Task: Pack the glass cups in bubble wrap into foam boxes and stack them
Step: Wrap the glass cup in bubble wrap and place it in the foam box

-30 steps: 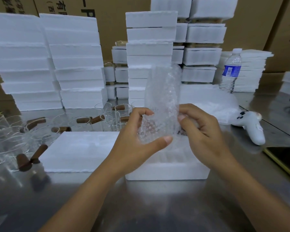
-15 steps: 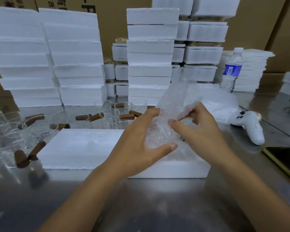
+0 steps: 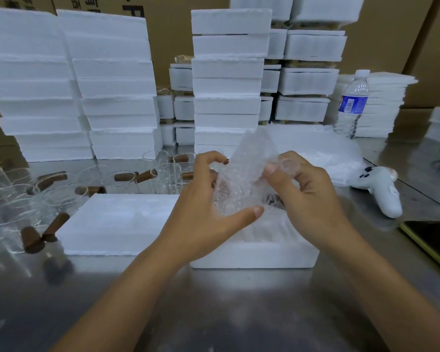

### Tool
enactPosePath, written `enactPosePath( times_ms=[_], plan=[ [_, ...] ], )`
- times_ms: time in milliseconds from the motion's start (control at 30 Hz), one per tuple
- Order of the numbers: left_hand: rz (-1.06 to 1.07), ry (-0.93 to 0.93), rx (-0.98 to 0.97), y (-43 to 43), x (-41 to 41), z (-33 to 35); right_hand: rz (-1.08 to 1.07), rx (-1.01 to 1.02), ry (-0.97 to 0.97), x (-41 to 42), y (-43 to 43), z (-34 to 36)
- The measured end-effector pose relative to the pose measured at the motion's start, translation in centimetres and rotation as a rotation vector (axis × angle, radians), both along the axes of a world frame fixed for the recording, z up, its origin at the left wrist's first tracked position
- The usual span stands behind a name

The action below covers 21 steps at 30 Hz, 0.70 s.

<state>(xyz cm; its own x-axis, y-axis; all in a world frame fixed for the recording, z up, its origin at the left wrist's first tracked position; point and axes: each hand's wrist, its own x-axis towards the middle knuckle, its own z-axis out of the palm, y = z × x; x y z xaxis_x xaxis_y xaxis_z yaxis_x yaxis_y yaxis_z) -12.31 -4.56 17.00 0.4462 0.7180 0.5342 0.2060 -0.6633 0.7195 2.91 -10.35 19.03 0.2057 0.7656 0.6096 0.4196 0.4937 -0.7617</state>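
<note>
A glass cup in clear bubble wrap (image 3: pixel 241 184) is held over an open white foam box (image 3: pixel 254 255) at the table's middle. My left hand (image 3: pixel 203 212) grips the wrapped cup from the left, thumb under it. My right hand (image 3: pixel 308 199) pinches the loose upper flap of the wrap from the right. A brown handle shows faintly through the wrap. A foam lid (image 3: pixel 117 222) lies flat left of the box. Several bare glass cups with brown handles (image 3: pixel 163 174) stand behind and left of the lid.
Tall stacks of white foam boxes (image 3: pixel 226 80) line the back of the steel table (image 3: pixel 214 313). A pile of bubble wrap (image 3: pixel 323 153), a water bottle (image 3: pixel 352 105) and a white controller (image 3: pixel 381 189) sit at the right. A dark phone (image 3: pixel 432 240) lies at the right edge.
The upright wrap flap has been folded down towards the right and crumpled. Both hands closed in around the wrapped cup, which sank lower over the open box.
</note>
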Motion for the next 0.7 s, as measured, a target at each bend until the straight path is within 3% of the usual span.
enactPosePath(
  times_ms=[167, 333, 500, 633, 700],
  plan=[
    [-0.034, 0.101, 0.119, -0.4, 0.3, -0.3, -0.082, -0.078, -0.039, 0.4, 0.3, -0.4],
    [-0.005, 0.183, 0.202, -0.2, 0.4, -0.8, -0.136, 0.037, 0.089, 0.4, 0.1, -0.2],
    [0.069, 0.199, 0.234, 0.2, 0.1, -0.7, -0.024, 0.095, 0.034, -0.4, -0.7, 0.1],
    [0.080, 0.250, 0.280, 0.3, -0.2, -0.6, -0.157, 0.139, -0.215, -0.9, -0.6, -0.3],
    [0.082, 0.285, 0.316, 0.3, -0.1, -0.7, -0.196, 0.124, -0.187, -0.9, -0.4, -0.4]
  ],
)
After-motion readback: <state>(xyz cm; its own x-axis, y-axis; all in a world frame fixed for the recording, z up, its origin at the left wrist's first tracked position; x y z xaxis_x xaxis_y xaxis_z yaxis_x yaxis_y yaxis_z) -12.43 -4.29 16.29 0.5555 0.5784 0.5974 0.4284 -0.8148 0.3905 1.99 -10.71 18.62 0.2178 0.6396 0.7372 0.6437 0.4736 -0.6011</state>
